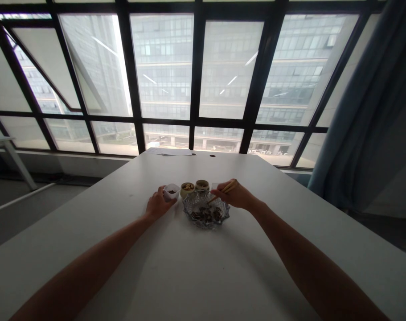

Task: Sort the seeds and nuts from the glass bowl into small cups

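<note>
My left hand (pixel 157 205) is wrapped round a small white cup (pixel 171 194) with a little dark stuff at its bottom. In my right hand (pixel 235 196) is a pair of chopsticks (pixel 228 186), their tips pointing down into a clear glass bowl (pixel 206 226) with a wavy rim. Dark and pale pieces (pixel 207 215) lie in the bowl; their kind is too small to tell. Behind the bowl stand a yellowish cup (pixel 187 191) of light-coloured pieces and a second yellowish cup (pixel 202 184) with darker contents. A whitish item (pixel 215 185) is partly hidden behind my right hand.
A long white table (pixel 189 276) reaches towards the windows. Papers (pixel 169 152) and a dark round spot (pixel 212 156) are at its far end. A blue curtain (pixel 353 107) hangs on the right; another white table (pixel 18 165) stands at the left.
</note>
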